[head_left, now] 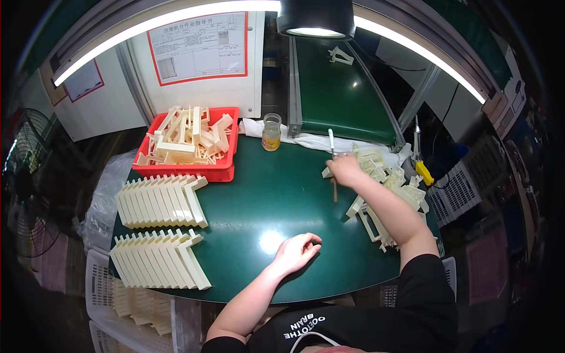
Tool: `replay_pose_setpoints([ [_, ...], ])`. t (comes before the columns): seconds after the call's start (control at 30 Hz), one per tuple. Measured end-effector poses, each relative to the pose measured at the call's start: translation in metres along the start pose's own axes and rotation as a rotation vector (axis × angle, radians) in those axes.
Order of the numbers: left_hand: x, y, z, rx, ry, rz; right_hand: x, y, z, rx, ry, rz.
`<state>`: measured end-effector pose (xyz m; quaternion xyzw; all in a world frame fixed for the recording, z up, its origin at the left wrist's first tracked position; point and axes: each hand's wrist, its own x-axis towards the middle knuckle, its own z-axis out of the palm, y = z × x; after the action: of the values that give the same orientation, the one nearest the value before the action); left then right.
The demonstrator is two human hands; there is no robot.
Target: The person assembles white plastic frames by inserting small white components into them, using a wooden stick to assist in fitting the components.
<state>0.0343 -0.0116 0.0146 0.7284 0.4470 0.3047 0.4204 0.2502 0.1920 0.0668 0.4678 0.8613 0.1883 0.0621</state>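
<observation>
My right hand (347,170) reaches to the left edge of a heap of cream plastic parts (406,191), its fingers curled inward. A slim tool with a white handle (331,141) shows just beyond the fingers, and a thin brown strip (335,191) on the near side. Whether these are one piece, and whether the hand grips them, is hidden. A small cream end (326,173) pokes out by the fingertips. Nearer to me, my left hand (296,254) rests on the green table (253,203), empty, with loosely bent fingers and the thumb apart.
Two neat rows of cream plastic parts (159,203) (159,260) line the table's left side. Behind them stands a red bin (223,172) full of cream pieces. A glass jar (271,134), white cloth (312,141) and green conveyor (347,94) are farther back; a yellow-handled tool (424,172) is at right.
</observation>
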Motion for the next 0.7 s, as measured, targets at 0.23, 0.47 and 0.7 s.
replay_pose_setpoints([
  [0.23,0.007,-0.028,-0.009,-1.285,-0.015,-0.180,-0.040,-0.035,-0.077,0.341,0.662,-0.274],
  [0.47,0.006,-0.026,-0.003,-1.231,0.173,-0.183,-0.105,-0.130,-0.079,1.528,-0.266,0.020],
  [0.7,0.005,-0.029,-0.008,-1.294,0.319,-0.119,-0.114,-0.134,-0.042,1.269,0.567,-0.235],
])
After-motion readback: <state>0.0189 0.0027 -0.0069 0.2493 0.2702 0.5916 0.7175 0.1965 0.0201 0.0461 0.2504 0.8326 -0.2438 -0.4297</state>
